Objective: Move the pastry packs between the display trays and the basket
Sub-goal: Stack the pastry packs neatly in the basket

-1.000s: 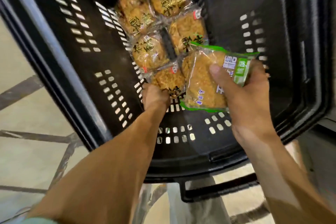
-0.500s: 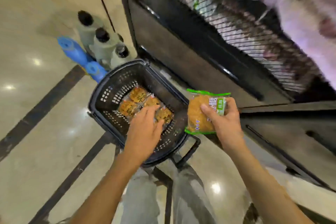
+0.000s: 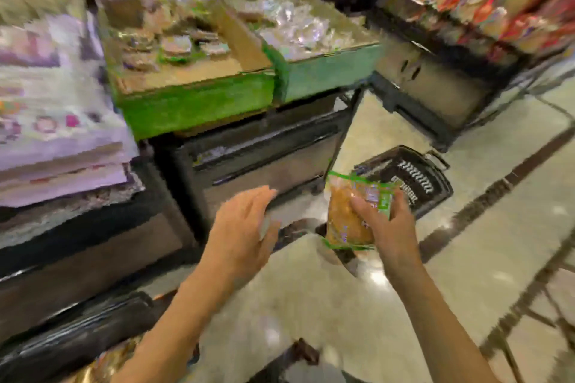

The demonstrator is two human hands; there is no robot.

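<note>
Right hand [image 3: 389, 227] grips one green-edged pastry pack [image 3: 350, 218], raised clear of the black basket [image 3: 413, 180] on the floor at 2 o'clock. Left hand [image 3: 241, 232] is empty, fingers relaxed and spread. Green display trays [image 3: 199, 102] at 11 o'clock remain partly stocked; placement outstanding.

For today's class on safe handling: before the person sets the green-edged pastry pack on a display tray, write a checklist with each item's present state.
1. Right hand has a firm grip on the pastry pack: ok.
2. Left hand free to help: ok, open and holding nothing.
3. Bare spot in the green display tray: cannot tell, blurred.
4. Pack wrapper intact: cannot tell.
5. Basket on the floor, apart from both hands: ok.
</note>
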